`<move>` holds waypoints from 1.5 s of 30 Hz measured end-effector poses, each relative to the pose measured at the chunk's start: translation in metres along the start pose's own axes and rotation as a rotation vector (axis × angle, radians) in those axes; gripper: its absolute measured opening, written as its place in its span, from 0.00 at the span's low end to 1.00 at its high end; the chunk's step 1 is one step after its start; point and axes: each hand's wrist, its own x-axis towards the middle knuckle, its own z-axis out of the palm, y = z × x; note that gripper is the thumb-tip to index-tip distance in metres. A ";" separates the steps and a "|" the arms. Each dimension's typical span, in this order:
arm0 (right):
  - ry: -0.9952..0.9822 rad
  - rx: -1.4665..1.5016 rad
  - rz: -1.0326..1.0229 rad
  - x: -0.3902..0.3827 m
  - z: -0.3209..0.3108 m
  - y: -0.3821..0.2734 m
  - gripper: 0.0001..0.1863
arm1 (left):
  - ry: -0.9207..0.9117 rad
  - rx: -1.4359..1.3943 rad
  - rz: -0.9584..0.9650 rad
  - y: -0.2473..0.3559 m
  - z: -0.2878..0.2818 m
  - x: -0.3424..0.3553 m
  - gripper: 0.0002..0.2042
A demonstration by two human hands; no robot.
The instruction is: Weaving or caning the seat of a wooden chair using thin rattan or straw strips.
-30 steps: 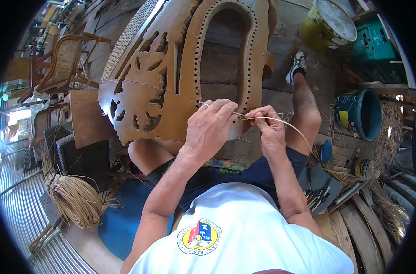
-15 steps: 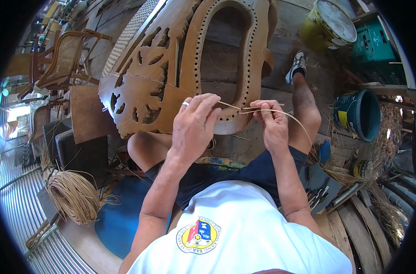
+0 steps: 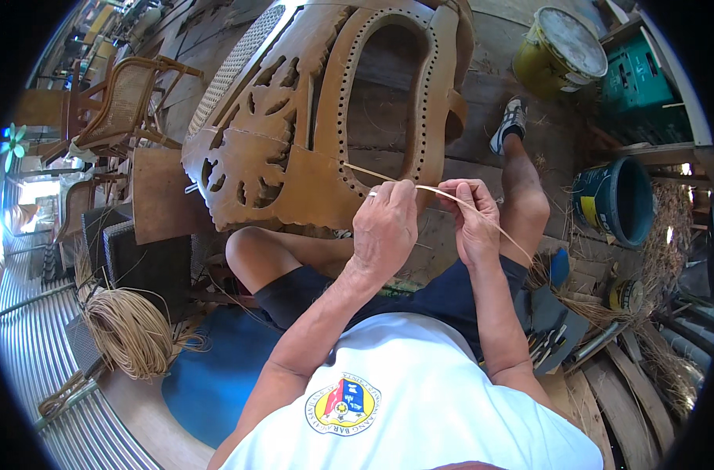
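Note:
A thin, pale rattan strand [image 3: 482,214] runs between my two hands, over the near end of a carved wooden chair frame [image 3: 318,182]. The frame has an oval opening ringed with small drilled holes. My left hand [image 3: 386,231] pinches the strand, and a length of it sticks out beyond the fingers to the upper left, across the frame's rim. Close beside it, my right hand [image 3: 474,223] is closed on the same strand, whose loose tail curves down past the right knee. The fingertips of both hands are partly hidden.
A rattan coil [image 3: 128,333] lies at left near a blue round surface [image 3: 216,376]. Cane-backed chairs [image 3: 122,102] stand at far left. On the right are a yellow bucket [image 3: 541,59], a green crate [image 3: 635,74], a dark teal bucket [image 3: 596,196] and several hand tools [image 3: 546,342].
My left hand has moved right and down, close to my right hand. The strand now extends to the upper left past my left fingers. The view has shifted slightly.

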 end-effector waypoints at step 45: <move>-0.297 -0.445 -0.246 -0.009 0.015 -0.021 0.04 | 0.004 -0.021 -0.036 0.006 -0.002 -0.003 0.07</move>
